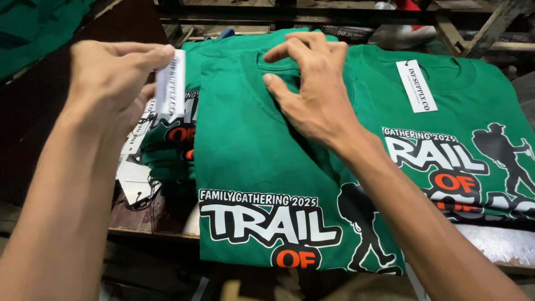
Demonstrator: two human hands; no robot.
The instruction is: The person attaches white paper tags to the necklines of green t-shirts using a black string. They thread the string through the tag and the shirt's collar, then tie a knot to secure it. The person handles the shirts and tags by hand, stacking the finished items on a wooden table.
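Nearest the camera lies a green T-shirt [251, 161], spread flat on the dark wooden table [150, 217] with white and orange lettering and a black hiker figure on its front. At its collar the right hand [315, 89] rests with fingers curled, pinching the neckline. Left of that shirt, the left hand [114, 78] is raised and closed on a narrow white paper tag [170, 86], held upright. Below that tag, more white tags [134, 178] with strings lie loose on the table. Right of the front shirt, a second green shirt [462, 128] carries a white rectangular tag [416, 85] at its collar. Other folded green shirts [167, 150] are stacked left, partly hidden.
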